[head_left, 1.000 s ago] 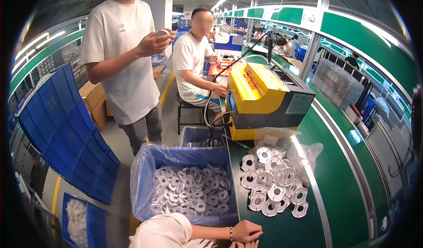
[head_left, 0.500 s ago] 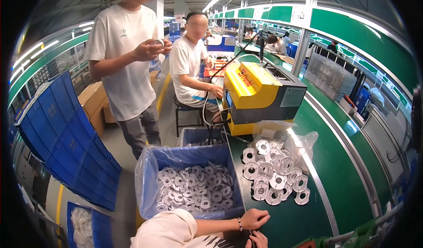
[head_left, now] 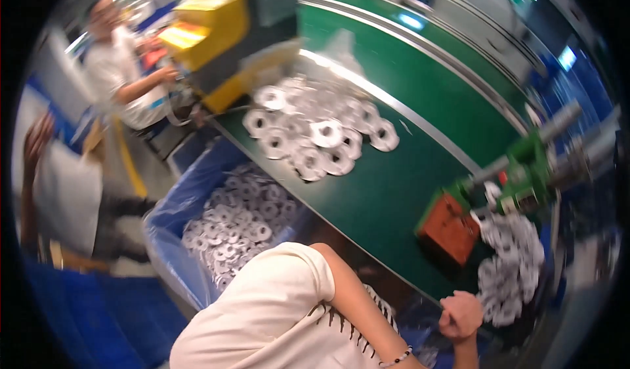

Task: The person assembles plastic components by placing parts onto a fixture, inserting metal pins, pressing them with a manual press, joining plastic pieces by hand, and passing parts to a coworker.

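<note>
My right hand [head_left: 462, 313] is closed at the front edge of the green table, fingers curled in; whether anything is inside is hidden. My left forearm, with a beaded bracelet [head_left: 397, 357] at the wrist, runs out of the lower edge, so the left hand is out of view. Just right of my right hand lies a pile of white ring-shaped plastic parts [head_left: 505, 270]. Beyond it stands a green machine [head_left: 525, 179] with an orange-brown block [head_left: 449, 228]. Farther left on the table lies another heap of white ring-shaped parts [head_left: 326, 133], beside clear plastic film.
Left of the table, a blue plastic-lined bin [head_left: 172, 221] holds many similar white parts. A yellow and grey machine [head_left: 226, 41] stands at the table's far end. A seated co-worker [head_left: 118, 61] is beside it; another person [head_left: 62, 192], blurred, stands at the left.
The view has swung right, bringing the green machine and right-hand pile into sight. My left hand has left the picture, and my right hand now shows closed at the table edge.
</note>
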### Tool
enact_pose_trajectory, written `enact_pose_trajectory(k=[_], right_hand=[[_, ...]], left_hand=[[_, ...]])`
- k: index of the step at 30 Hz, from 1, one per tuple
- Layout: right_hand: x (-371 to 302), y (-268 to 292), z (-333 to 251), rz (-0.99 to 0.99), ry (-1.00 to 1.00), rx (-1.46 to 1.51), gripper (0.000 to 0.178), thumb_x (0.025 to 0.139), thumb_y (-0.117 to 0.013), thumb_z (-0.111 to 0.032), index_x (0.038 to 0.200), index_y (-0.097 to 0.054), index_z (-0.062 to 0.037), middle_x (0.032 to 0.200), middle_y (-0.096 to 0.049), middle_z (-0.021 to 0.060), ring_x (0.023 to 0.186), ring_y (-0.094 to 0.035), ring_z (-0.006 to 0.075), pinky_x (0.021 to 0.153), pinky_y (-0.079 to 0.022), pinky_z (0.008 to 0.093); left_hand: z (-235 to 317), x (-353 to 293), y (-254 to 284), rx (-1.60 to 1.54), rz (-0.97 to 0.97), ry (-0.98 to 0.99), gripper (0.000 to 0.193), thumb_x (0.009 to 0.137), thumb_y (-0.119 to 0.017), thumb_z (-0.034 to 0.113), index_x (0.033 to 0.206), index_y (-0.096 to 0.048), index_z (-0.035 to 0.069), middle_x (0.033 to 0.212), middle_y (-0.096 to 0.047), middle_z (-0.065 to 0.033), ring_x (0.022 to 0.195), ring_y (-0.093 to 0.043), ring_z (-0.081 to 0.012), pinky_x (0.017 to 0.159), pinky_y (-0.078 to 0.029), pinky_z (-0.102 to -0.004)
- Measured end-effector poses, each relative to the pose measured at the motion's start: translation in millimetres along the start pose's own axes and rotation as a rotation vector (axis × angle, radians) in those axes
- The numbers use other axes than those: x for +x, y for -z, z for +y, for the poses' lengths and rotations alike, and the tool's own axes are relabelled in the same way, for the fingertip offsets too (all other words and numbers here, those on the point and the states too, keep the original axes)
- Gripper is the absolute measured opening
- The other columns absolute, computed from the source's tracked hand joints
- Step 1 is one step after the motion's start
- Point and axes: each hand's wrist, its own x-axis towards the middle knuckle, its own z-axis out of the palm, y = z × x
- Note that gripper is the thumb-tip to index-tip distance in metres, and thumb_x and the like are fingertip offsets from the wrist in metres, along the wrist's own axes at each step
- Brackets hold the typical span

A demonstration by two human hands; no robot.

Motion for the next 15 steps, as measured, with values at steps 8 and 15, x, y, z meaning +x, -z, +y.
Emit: enact_pose_trajectory(k=[8,15], right_hand=[[-77,60,-75,-0.015,-0.475,-0.267,0.006,0.073,-0.056,-0.006,0.074,-0.060,-0.0013,0.069,-0.061,0.0090,0.064,-0.060,0.0256,0.063,-0.052,0.0372],[-99,34,-72,0.299,-0.726,-0.335,0.004,0.075,-0.053,0.002,0.076,-0.057,0.0027,0.065,-0.061,0.0120,0.063,-0.061,0.0277,0.063,-0.050,0.0348]], left_hand=[[-14,19,-70,-0.519,-0.480,0.145,0.028,0.084,-0.058,0.025,0.087,-0.058,-0.004,0.080,-0.059,-0.0188,0.074,-0.057,-0.0289,0.066,-0.045,-0.0381],[25,13,-77,-0.866,-0.648,0.020,0.029,0.086,-0.055,0.027,0.082,-0.061,-0.001,0.080,-0.061,-0.0181,0.075,-0.058,-0.0276,0.069,-0.046,-0.0370]])
